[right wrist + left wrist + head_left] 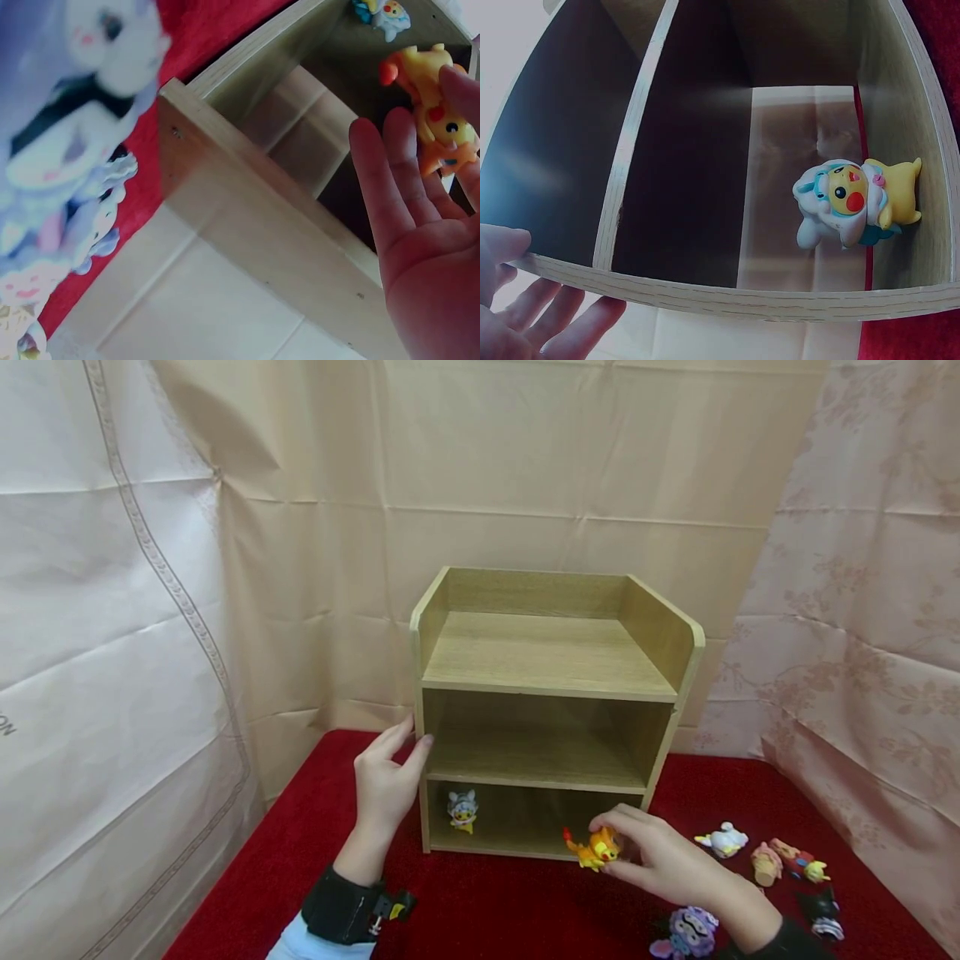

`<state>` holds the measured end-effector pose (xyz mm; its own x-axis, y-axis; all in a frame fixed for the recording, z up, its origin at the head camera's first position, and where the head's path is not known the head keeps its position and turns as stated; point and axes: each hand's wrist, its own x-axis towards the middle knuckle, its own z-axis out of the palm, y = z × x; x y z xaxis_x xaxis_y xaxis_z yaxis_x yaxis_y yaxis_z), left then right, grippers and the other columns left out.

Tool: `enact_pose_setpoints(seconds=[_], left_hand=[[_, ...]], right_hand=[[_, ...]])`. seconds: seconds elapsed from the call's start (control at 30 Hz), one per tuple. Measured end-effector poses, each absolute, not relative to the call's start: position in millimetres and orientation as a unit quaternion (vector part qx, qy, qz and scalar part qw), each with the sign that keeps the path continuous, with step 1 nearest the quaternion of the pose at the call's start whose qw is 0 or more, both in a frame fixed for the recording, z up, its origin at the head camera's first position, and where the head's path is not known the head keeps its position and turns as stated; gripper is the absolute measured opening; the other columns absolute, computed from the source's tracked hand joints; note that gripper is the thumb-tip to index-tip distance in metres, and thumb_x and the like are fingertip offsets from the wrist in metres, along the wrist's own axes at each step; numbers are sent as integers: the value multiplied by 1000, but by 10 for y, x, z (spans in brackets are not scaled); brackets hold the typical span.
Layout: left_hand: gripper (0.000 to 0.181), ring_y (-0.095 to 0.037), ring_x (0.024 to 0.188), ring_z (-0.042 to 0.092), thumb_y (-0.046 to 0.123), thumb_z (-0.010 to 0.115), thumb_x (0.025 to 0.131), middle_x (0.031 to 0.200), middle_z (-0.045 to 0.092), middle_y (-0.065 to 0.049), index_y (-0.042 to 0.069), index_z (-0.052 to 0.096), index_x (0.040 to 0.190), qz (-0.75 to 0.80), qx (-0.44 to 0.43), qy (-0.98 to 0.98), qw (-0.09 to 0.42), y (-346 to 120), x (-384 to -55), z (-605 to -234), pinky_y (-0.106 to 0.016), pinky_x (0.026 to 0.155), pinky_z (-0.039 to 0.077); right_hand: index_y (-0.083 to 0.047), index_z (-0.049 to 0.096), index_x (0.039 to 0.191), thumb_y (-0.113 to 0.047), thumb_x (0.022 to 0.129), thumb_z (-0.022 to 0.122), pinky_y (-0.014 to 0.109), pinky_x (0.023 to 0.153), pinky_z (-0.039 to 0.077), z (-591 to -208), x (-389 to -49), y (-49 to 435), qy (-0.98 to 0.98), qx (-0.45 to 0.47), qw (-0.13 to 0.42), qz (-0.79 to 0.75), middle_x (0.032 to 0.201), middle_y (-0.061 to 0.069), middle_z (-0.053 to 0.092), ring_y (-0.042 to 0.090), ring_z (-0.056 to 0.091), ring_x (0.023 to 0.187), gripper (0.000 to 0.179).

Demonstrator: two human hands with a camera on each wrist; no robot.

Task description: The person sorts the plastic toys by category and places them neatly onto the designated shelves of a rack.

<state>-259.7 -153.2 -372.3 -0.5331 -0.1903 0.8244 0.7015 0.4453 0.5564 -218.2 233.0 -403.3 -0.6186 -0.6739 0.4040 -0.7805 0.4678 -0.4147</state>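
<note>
My right hand (pixel 660 856) pinches a yellow and orange figurine (pixel 597 849) with a red tail tip, in front of the lowest compartment's right half. In the right wrist view this figurine (pixel 436 105) lies between the thumb and the fingers. At the left side panel of the wooden shelf (pixel 555 652), my left hand (pixel 386 785) holds the front edge, thumb on the inner side and fingers outside. A yellow figurine in a white and blue hood (pixel 462 811) stands at the left of the lowest compartment; the left wrist view shows this hooded figurine (pixel 862 199) sideways.
On the red cloth (pixel 300 843), right of the shelf, lie several more figurines: a white one (pixel 722 840), a pink one (pixel 767 864), a black one (pixel 821 914) and a purple one (pixel 690 932). Beige sheeting (pixel 495 460) hangs behind the shelf.
</note>
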Motion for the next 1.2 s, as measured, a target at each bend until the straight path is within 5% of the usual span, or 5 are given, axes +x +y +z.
enact_pose_setpoints(seconds=[0.1,0.33,0.83,1.07,1.2], left_hand=[[41,-23,99,73,1,80,88,117,73,-12,2,71,127,-496,-178,-720,452,-1532,-2602,-3727,-31,81,59],[42,-25,99,73,1,81,87,117,73,-12,3,71,128,-497,-184,-714,458,-1537,-2610,-3740,-15,82,53],[43,-25,99,73,1,81,86,117,73,-12,2,70,127,-492,-177,-720,457,-1540,-2598,-3730,-32,83,59],[41,-28,99,73,0,80,87,117,73,-14,1,70,127,-498,-186,-712,459,-1540,-2605,-3729,-20,83,55],[41,-26,100,73,1,80,87,117,73,-13,1,71,126,-492,-188,-714,461,-1546,-2608,-3727,-33,83,59]], right_hand=[[-23,60,124,-7,86,82,23,61,57,-4038,-2181,2285,-852,419,86,301,112,-6,58,6,61,81,47],[-22,62,120,-11,87,82,24,62,57,-3998,-2177,2162,-867,395,67,295,109,-4,58,6,61,86,40],[-6,64,123,-15,88,82,25,70,55,-3984,-2295,1745,-903,375,67,202,106,-3,60,6,61,90,40],[-5,64,123,-14,88,83,30,72,57,-4005,-2375,1531,-908,373,42,185,106,0,61,14,65,93,41],[-6,64,123,-14,87,82,34,74,58,-4024,-2426,1432,-917,357,31,175,104,2,62,18,65,94,41]])
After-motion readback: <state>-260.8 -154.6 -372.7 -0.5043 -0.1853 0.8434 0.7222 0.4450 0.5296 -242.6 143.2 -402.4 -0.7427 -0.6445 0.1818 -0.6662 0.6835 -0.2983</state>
